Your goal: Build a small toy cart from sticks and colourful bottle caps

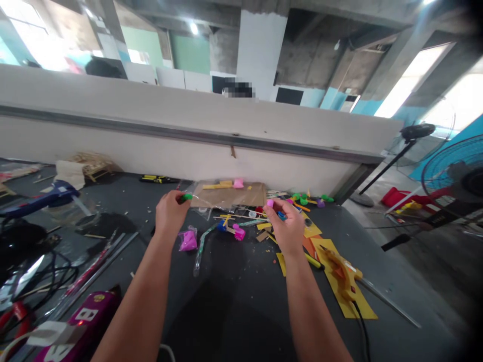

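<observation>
My left hand (171, 215) is raised over the table, its fingers closed on a small green lump (185, 197) that looks like modelling clay. Clear plastic film (202, 203) shows beside it; whether the hand grips the film too, I cannot tell. Between the fingertips of my right hand (287, 223) is a small pink lump (270, 203), and something blue (281, 215) shows at its palm. Below and between the hands lie a small blue, yellow and pink figure (231, 229), a bag of magenta clay (188, 240) and a bent clear tube (202, 249).
Cardboard (249, 193) lies against the white partition (188, 105). At right, an orange glue gun (341, 274) rests on yellow sheets (362, 305). A purple box (88, 322), cables and a blue-handled tool (56, 196) crowd the left. A fan (460, 176) stands beyond the table.
</observation>
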`<state>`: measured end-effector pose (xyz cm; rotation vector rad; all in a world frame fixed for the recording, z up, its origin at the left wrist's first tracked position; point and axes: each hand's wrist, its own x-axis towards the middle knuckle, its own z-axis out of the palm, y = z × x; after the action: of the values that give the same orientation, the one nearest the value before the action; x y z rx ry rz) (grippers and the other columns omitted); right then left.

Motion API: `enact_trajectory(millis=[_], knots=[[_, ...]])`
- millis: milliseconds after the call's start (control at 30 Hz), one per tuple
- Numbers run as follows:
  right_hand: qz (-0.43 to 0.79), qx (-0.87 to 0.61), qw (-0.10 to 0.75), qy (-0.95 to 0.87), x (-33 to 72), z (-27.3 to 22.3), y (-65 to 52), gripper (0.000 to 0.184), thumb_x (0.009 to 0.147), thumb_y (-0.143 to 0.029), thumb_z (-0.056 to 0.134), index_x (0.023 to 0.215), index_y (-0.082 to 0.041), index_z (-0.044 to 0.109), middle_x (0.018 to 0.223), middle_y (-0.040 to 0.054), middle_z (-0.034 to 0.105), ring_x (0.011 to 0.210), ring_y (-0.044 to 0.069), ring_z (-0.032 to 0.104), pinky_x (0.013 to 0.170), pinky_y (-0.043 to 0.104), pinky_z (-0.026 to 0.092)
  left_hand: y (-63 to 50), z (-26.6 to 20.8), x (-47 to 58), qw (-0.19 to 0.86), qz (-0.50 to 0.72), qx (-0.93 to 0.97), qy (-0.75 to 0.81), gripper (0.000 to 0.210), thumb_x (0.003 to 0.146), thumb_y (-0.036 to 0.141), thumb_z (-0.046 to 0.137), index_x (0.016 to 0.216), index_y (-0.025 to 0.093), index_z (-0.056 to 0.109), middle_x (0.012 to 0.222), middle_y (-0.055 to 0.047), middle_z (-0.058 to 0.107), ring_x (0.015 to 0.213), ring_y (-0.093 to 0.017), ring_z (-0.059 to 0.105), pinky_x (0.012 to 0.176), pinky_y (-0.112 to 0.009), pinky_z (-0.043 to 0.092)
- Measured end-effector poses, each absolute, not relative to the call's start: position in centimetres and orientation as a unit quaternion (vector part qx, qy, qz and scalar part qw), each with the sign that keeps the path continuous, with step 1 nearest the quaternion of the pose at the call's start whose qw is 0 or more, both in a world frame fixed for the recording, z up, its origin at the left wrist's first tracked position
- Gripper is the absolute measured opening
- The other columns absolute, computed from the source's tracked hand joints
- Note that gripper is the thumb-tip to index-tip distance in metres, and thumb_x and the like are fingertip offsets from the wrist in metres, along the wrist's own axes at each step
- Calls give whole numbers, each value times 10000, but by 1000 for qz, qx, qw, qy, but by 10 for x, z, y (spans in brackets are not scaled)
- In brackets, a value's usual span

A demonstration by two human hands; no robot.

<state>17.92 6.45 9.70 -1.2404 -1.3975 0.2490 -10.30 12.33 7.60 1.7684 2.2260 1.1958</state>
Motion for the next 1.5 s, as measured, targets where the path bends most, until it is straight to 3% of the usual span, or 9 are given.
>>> enact_trajectory(millis=[67,167,333,433,567,800,1033,1267,1500], knots=[[115,-528,597,-593,178,98,63,268,761,-410,610,898,-187,671,828,33,677,756,165,605,752,309,474,98,94,-99,75,473,555,680,292,672,346,635,914,184,630,839,-41,661,789,-192,602,748,-299,445],[143,-506,628,-573,180,106,56,266,764,-389,615,926,-187,676,843,38,682,767,164,619,758,318,489,56,120,-84,278,567,535,561,378,629,357,691,951,173,621,827,-23,660,746,-161,600,708,-278,461],[242,-413,701,-529,186,131,35,276,756,-312,642,1012,-209,649,881,29,689,792,144,636,714,286,520,20,106,-56,453,517,530,497,357,608,308,723,930,183,630,807,-9,650,698,-128,582,632,-232,446],[331,-387,650,-564,176,128,26,253,724,-275,672,967,-206,648,809,3,671,651,104,612,592,234,518,22,59,-44,450,447,545,548,300,575,313,718,823,162,639,694,-5,638,640,-146,572,588,-242,428],[513,-390,431,-632,147,72,25,199,720,-287,653,886,-179,638,664,-27,616,528,100,577,489,230,504,25,4,-38,409,360,544,638,240,618,339,657,779,164,624,672,-23,656,660,-188,603,610,-270,424],[320,-482,242,-779,142,-18,33,121,730,-174,645,851,-166,646,724,-10,625,567,84,565,548,186,445,24,-12,-52,298,321,560,703,240,696,388,587,826,192,637,721,-37,677,688,-198,633,618,-262,429],[286,-472,213,-806,140,-15,44,239,664,-118,686,894,-179,681,756,16,623,672,119,575,637,208,419,20,-11,-54,232,421,561,674,301,725,401,563,936,191,604,821,-37,674,749,-192,637,700,-270,467],[295,-462,210,-810,149,0,45,319,657,-169,700,974,-169,667,792,27,626,665,119,569,631,212,425,14,-4,-45,262,486,569,609,317,722,383,588,970,186,596,866,-36,654,767,-177,622,694,-267,481],[315,-421,355,-773,142,32,45,299,754,-126,521,1030,-200,609,863,14,612,678,106,536,647,225,442,13,2,-34,572,558,366,477,423,620,388,715,949,137,624,835,-41,660,719,-165,633,704,-313,525]])
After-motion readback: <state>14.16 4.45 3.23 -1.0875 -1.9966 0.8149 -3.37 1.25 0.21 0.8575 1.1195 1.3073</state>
